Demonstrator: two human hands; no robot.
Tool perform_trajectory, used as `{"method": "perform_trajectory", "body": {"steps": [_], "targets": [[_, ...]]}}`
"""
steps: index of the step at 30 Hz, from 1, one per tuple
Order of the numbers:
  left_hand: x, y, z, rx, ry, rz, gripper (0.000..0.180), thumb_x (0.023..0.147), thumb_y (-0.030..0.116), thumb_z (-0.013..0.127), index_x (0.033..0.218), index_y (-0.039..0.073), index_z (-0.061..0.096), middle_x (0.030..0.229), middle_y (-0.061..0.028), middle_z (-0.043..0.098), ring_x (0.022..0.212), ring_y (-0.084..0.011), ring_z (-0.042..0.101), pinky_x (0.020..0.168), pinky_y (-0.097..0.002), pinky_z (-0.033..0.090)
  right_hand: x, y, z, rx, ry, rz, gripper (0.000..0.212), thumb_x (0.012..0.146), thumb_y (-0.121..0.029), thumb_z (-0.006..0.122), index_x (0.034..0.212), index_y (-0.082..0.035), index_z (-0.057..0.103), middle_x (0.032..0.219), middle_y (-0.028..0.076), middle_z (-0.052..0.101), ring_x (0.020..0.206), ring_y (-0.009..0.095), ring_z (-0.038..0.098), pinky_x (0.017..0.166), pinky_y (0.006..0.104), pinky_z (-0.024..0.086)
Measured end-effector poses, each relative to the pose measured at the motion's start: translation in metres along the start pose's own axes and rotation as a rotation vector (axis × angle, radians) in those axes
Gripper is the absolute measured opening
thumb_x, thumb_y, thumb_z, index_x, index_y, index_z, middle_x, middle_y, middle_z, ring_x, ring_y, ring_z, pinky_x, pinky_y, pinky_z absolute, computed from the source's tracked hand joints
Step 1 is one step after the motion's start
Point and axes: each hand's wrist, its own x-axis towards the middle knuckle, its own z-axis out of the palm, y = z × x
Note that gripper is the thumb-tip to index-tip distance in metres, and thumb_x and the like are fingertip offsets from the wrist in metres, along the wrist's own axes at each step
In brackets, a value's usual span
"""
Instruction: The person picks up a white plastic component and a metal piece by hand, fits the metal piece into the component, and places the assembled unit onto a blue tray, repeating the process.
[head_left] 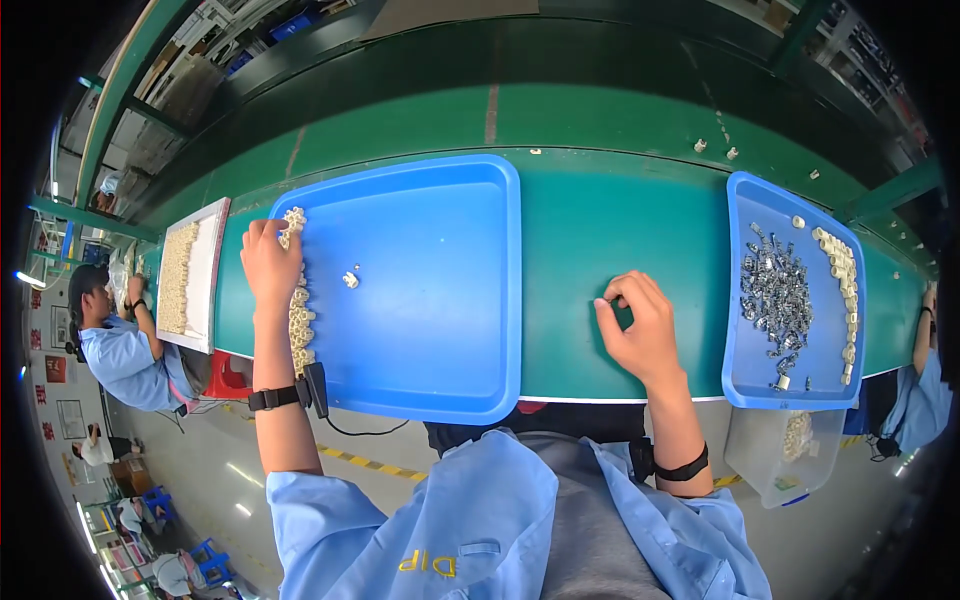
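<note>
My left hand [272, 268] reaches over the left rim of a large blue tray [420, 300], its fingers bent down and closed on a small cream plastic part. A row of these cream parts [301, 325] lines the tray's left side, partly covered by my hand and wrist. Near them, a loose part [350, 280] rests on the tray floor. Over the green table between two trays, my right hand [642, 325] is curled with thumb and forefinger tips close together. Whatever it may hold is too small to make out.
At right, another blue tray [735, 300] holds a pile of shiny metal pieces [775, 290] and a row of cream parts [848, 290]. A white box of cream parts [180, 280] stands at left. A clear bin [770, 460] sits below. Co-workers [125, 345] flank me.
</note>
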Motion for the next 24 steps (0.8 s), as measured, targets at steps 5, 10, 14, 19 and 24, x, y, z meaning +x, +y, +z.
{"method": "perform_trajectory", "body": {"steps": [5, 10, 14, 19, 24], "targets": [[0.003, -0.02, 0.028, 0.034, -0.07, -0.05, 0.026, 0.089, 0.026, 0.076, 0.107, 0.008, 0.073, 0.119, -0.0077, 0.065, 0.114, -0.0306, 0.059, 0.095, -0.044, 0.048, 0.002, -0.007, 0.0, 0.074, 0.044, 0.068, 0.013, 0.084, 0.006, 0.072, 0.089, -0.001, 0.062, 0.083, 0.009, 0.062, 0.071, 0.021, 0.057, 0.066, 0.0324, 0.046], [0.013, -0.021, 0.049, 0.071, -0.056, 0.019, 0.023, 0.088, 0.026, 0.076, 0.103, 0.008, 0.072, 0.11, -0.0105, 0.067, 0.107, -0.0344, 0.062, 0.09, -0.0487, 0.05, -0.003, -0.002, -0.007, 0.004, -0.027, 0.031, 0.013, 0.084, 0.005, 0.072, 0.088, -0.002, 0.062, 0.084, 0.009, 0.064, 0.073, 0.021, 0.059, 0.066, 0.0331, 0.047], [0.016, -0.034, 0.062, 0.057, -0.016, 0.051, 0.017, 0.086, 0.021, 0.076, 0.093, 0.008, 0.068, 0.103, -0.0125, 0.068, 0.102, -0.0367, 0.064, 0.085, -0.0502, 0.052, 0.001, 0.001, -0.004, -0.103, -0.028, -0.121, 0.012, 0.081, -0.001, 0.07, 0.085, -0.006, 0.06, 0.083, 0.009, 0.064, 0.079, 0.026, 0.064, 0.077, 0.0397, 0.047], [0.022, -0.029, 0.056, -0.107, 0.023, 0.121, 0.013, 0.09, 0.013, 0.073, 0.093, 0.004, 0.065, 0.107, -0.0118, 0.068, 0.103, -0.0343, 0.063, 0.088, -0.0476, 0.052, 0.0, -0.005, -0.003, -0.289, -0.016, -0.155, 0.018, 0.079, -0.003, 0.071, 0.097, -0.006, 0.071, 0.086, 0.006, 0.064, 0.082, 0.026, 0.062, 0.081, 0.0403, 0.045], [0.017, 0.01, 0.025, -0.589, -0.007, 0.071, 0.009, 0.097, 0.006, 0.067, 0.094, 0.0, 0.06, 0.111, -0.0116, 0.068, 0.097, -0.0244, 0.066, 0.088, -0.0386, 0.053, 0.002, -0.009, -0.015, -0.391, -0.034, -0.192, 0.024, 0.079, -0.004, 0.072, 0.102, -0.006, 0.078, 0.088, 0.004, 0.063, 0.085, 0.023, 0.061, 0.082, 0.0389, 0.044]]}}
